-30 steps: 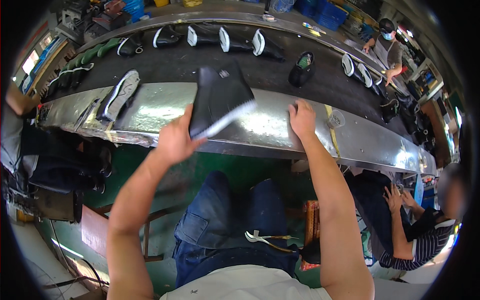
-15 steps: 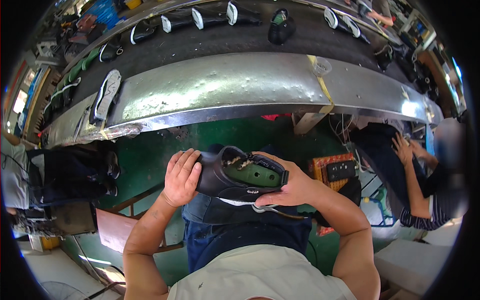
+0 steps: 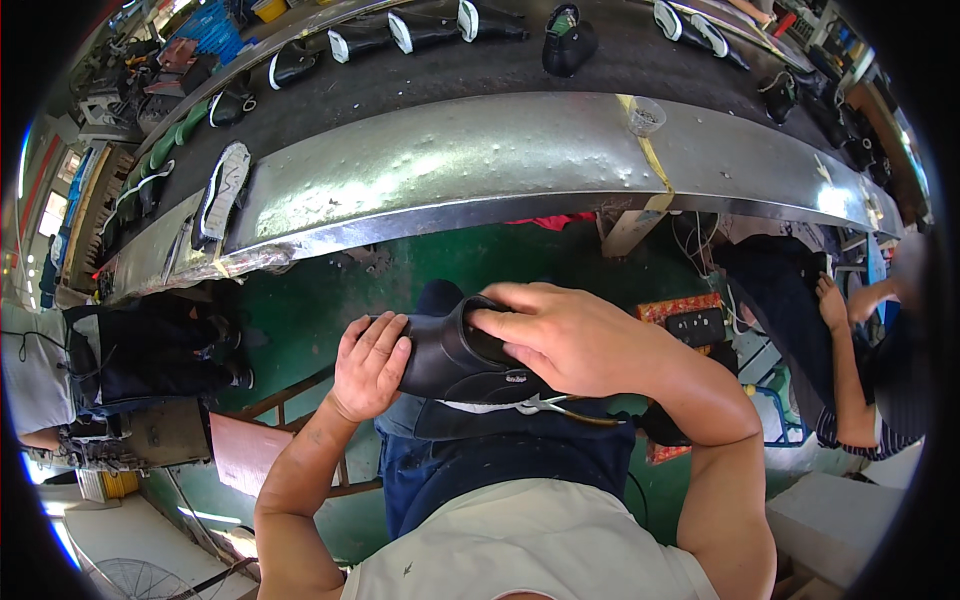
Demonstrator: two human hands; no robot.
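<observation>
A black shoe [image 3: 436,360] lies sideways above my lap, toe to the left. My left hand [image 3: 370,368] wraps over the toe end, fingers closed on it. My right hand [image 3: 570,338] reaches from the right over the shoe's opening. Its fingers are bent together and dip inside, so their tips are hidden. The heel end and the inside of the shoe are mostly covered by that hand. Just below the shoe, over my thighs, shows a slim metal tool [image 3: 572,412] with a yellowish handle; its kind I cannot make out.
Ahead runs a metal ledge [image 3: 440,160] beside a dark belt [image 3: 400,75] carrying several black shoes. A pale sole-shaped piece [image 3: 222,190] and a clear cup [image 3: 646,117] rest on the ledge. People sit at left and right; one person's hand [image 3: 832,300] shows at right.
My right hand has moved from the heel to the shoe's opening, covering the green inside. My left hand keeps its grip on the toe. The view has shifted slightly.
</observation>
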